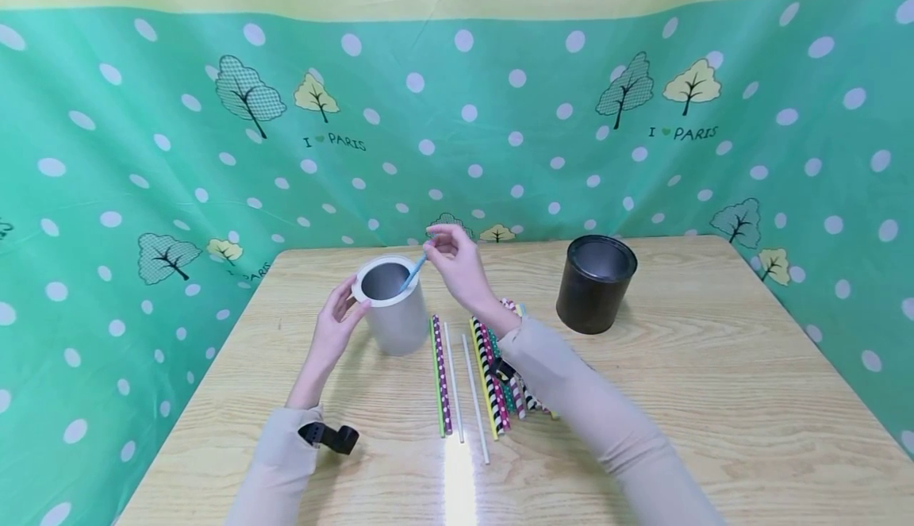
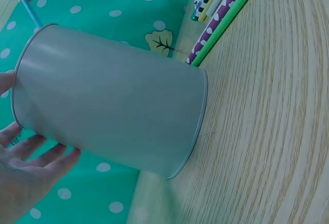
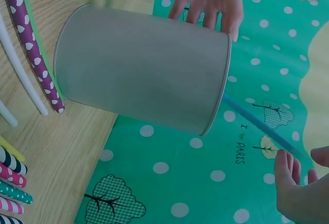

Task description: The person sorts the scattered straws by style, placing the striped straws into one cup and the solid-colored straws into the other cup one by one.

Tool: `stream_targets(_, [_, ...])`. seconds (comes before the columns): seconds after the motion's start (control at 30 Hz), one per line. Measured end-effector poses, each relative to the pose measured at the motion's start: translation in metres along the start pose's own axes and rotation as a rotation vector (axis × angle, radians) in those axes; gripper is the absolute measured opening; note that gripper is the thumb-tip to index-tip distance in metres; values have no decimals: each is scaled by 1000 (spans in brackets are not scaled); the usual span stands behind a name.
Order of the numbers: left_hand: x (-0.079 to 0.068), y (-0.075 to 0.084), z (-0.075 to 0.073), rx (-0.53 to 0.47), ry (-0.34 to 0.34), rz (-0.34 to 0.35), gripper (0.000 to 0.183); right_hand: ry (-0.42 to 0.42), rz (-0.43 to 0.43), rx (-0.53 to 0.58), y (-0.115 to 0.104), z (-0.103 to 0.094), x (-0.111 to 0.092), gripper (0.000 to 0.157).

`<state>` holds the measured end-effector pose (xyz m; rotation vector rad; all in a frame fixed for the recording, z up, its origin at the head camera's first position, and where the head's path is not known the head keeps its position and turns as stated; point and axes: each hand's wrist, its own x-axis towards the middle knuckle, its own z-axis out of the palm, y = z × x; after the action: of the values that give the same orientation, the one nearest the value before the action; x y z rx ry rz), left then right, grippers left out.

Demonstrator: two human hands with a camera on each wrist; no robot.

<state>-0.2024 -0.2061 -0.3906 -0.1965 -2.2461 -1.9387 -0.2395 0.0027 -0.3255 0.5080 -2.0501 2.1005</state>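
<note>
A pale grey-white can [image 1: 398,326] stands upright on the table, its open top facing up. My left hand [image 1: 336,321] holds it at the upper left side, thumb at the front of the rim and fingers spread along the wall, as the left wrist view also shows. Over the can's right edge, my right hand [image 1: 460,266] pinches the top of a blue paper straw [image 1: 412,274]. That straw slants down into the can's mouth, its lower end hidden inside; the right wrist view shows the blue straw [image 3: 262,126] sticking out past the rim.
Right of the can lie a green straw [image 1: 438,387], a purple heart-patterned straw [image 1: 444,379] and two white straws [image 1: 476,399]. A pile of patterned straws [image 1: 493,383] lies partly under my right forearm. A black can [image 1: 589,300] stands at the back right, before a green dotted cloth [image 1: 514,161].
</note>
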Motion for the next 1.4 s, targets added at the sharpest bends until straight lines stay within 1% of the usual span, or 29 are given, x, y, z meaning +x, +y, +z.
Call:
stream_targets(0.1, [1, -4, -1, -15, 2, -3, 54, 9, 17, -46, 2, -2, -2, 30])
stream_targets(0.23, [6, -16, -3, -25, 10, 2, 55, 9, 41, -74, 5, -8, -7, 29])
stream_targets(0.4, [8, -25, -5, -25, 21, 26, 55, -19, 79, -122, 10, -19, -15, 28])
stream_targets(0.57, [7, -26, -3, -34, 31, 50, 55, -64, 84, -178, 14, -30, -22, 27])
stream_targets(0.8, [7, -27, -2, -31, 38, 45, 54, -136, 101, -269, 20, -47, -32, 26])
stream_targets(0.97, [6, -27, -2, -35, 44, 43, 53, -183, 114, -296, 24, -59, -38, 26])
stream_targets(1.0, [6, -27, -2, -38, 45, 43, 53, -196, 123, -298, 21, -61, -40, 26])
stream_targets(1.03, [5, -24, -1, -36, 48, 39, 52, -205, 128, -303, 17, -62, -42, 26])
stream_targets(1.13, [5, -25, -1, -42, 49, 44, 52, -236, 142, -325, 7, -67, -47, 26])
stream_targets(1.17, [5, -25, -1, -42, 52, 43, 52, -244, 147, -330, 7, -69, -48, 26])
stream_targets(1.2, [6, -25, -1, -44, 54, 42, 53, -251, 151, -335, 9, -71, -48, 27])
stream_targets(1.23, [6, -26, 0, -44, 56, 44, 52, -255, 146, -342, 14, -74, -48, 27])
stream_targets(1.27, [7, -29, -1, -48, 57, 48, 53, -261, 146, -349, 21, -77, -47, 27])
stream_targets(1.37, [7, -30, 0, -56, 63, 52, 53, -273, 142, -380, 39, -87, -46, 29])
stream_targets(1.4, [7, -30, 0, -60, 64, 54, 52, -277, 143, -391, 41, -90, -46, 29])
